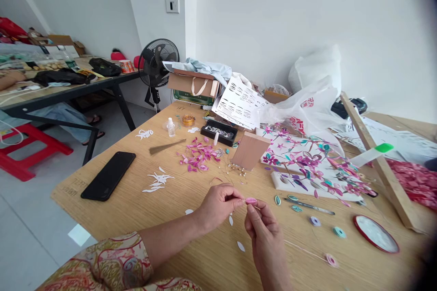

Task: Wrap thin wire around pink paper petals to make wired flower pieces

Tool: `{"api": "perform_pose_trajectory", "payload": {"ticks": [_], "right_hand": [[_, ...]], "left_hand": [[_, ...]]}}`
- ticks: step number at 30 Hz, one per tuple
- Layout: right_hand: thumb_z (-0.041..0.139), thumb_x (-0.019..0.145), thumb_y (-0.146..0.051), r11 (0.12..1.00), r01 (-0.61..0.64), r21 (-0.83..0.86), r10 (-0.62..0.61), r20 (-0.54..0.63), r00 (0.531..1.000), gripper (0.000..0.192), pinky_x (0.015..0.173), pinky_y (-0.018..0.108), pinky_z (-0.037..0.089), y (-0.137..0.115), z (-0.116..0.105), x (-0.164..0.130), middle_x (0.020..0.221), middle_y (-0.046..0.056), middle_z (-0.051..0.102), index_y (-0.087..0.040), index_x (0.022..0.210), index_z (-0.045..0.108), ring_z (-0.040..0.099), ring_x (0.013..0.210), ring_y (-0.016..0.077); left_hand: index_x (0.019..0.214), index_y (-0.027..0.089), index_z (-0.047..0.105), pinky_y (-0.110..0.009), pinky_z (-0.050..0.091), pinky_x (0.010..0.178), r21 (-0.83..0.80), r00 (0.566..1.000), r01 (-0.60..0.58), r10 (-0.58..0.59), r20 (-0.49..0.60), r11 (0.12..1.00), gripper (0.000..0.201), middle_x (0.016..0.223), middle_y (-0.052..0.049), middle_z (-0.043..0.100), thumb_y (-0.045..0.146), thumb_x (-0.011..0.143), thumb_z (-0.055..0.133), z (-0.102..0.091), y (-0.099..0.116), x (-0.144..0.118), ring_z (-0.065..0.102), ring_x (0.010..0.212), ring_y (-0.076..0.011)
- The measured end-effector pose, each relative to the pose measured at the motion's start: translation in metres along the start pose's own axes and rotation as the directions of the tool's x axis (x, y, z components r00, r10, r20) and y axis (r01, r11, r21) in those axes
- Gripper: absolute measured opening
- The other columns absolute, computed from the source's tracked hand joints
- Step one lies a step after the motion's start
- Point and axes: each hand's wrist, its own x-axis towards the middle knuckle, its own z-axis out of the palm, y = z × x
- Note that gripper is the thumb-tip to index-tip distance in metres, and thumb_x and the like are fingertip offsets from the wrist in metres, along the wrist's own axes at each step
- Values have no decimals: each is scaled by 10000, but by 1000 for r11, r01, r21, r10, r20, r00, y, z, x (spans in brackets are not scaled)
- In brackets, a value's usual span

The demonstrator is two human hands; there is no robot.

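Just above the table, a small pink petal (251, 200) sits between my two hands. My left hand (220, 207) pinches its left tip with thumb and forefinger. Closed on the petal's right part is my right hand (264, 232), thumb against the curled fingers. From behind the right hand, a pale pink thread (303, 250) runs to a pink thread spool (331, 260). White leaf-shaped pieces (241, 246) lie on the wood below the hands. Right of them are a teal-edged petal (277, 200), a slim pen-like tool (316, 207), a lilac spool (314, 221) and a teal spool (339, 232).
Pink petals (200, 154) are heaped beyond my hands, near a black tray (219, 132). A black phone (108, 176) lies left. Wired flower sprays (307, 163) rest on white foam at right, beside a wooden bar (378, 163) and red-rimmed dish (375, 234). A person sits at another table.
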Motion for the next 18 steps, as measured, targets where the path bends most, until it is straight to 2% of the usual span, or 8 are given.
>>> {"api": "perform_pose_trajectory", "payload": {"ticks": [4,6,8,10,13,15,18], "right_hand": [[604,695,-403,999,22,-30,-21,24,999,240,390,177,262,0,4,-1,470,-58,443,-174,740,552,353,415,69],[582,704,-421,993,43,-108,-39,34,999,252,385,181,279,0,4,-1,465,-50,458,-172,692,541,364,402,72],[547,720,-432,961,83,-262,-78,28,997,261,388,192,309,1,3,-1,464,-41,482,-173,692,551,399,396,85],[504,742,-424,872,147,-467,-148,34,988,258,411,205,344,1,2,-2,474,-29,515,-177,718,574,455,411,107],[439,776,-392,649,270,-712,-272,115,956,260,437,211,352,0,0,-5,479,-13,548,-186,727,591,503,425,125],[412,789,-367,519,356,-777,-325,206,923,264,436,212,341,-4,0,-6,494,2,568,-189,709,589,509,423,128],[392,800,-333,402,455,-794,-309,350,884,265,456,222,342,-19,-4,-3,546,26,593,-201,683,589,522,463,142]], "left_hand": [[668,125,618,-189,360,534,-68,999,28,-29,-22,997,125,611,14,502,221,717,555,3,-1,0,450,553,-78],[649,131,614,-191,365,561,-4,998,-27,27,-49,1000,107,603,14,506,195,716,559,4,-1,0,460,584,-86],[639,138,616,-193,365,586,113,992,-101,108,-62,989,109,592,12,508,187,722,566,3,0,0,466,621,-96],[634,142,618,-194,363,592,230,983,-162,177,-48,960,128,585,9,511,194,737,563,2,0,1,464,630,-99],[643,148,614,-195,372,610,362,965,-251,262,19,898,150,604,2,531,180,764,532,0,-4,3,474,635,-98],[668,147,611,-200,378,627,440,945,-324,313,99,837,166,641,-9,547,174,787,498,-2,-8,5,487,657,-103],[686,138,605,-212,381,629,524,907,-420,321,273,741,214,688,-31,557,179,818,442,-7,-11,9,498,672,-115]]}}
